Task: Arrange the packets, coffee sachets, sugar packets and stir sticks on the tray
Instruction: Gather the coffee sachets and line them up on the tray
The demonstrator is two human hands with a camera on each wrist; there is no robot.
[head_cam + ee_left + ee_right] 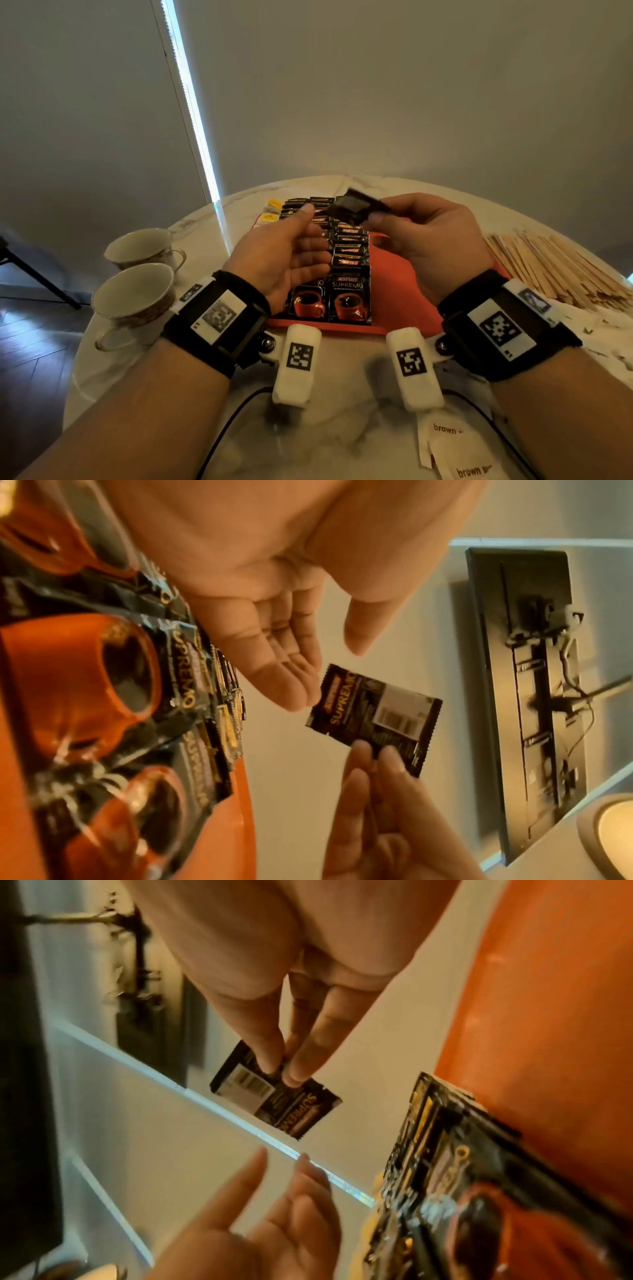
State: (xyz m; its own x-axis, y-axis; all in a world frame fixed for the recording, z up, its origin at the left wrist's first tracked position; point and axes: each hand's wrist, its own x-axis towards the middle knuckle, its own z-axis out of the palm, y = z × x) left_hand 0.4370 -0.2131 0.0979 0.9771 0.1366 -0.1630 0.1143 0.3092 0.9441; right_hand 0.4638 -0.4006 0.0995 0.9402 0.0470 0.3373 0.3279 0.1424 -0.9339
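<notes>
My right hand (pixel 404 226) pinches a black Kopiko Supremo coffee sachet (pixel 356 205) by one end, between thumb and fingers, raised above the red tray (pixel 397 294). The same sachet (pixel 373 718) (pixel 274 1091) shows its barcode side in both wrist views. My left hand (pixel 291 246) hovers just left of it, palm up, fingers relaxed and straight, holding nothing. Two rows of overlapping black coffee sachets (pixel 346 267) lie along the tray's left half. Yellow packets (pixel 270 210) sit at the tray's far left corner. Wooden stir sticks (pixel 555 267) lie heaped on the table to the right.
Two empty teacups (pixel 137 294) (pixel 144 246) stand on the marble table (pixel 342 428) at the left. White brown sugar packets (pixel 455 448) lie near the front edge, right of centre. The tray's right half is bare red. Cables run across the table's front.
</notes>
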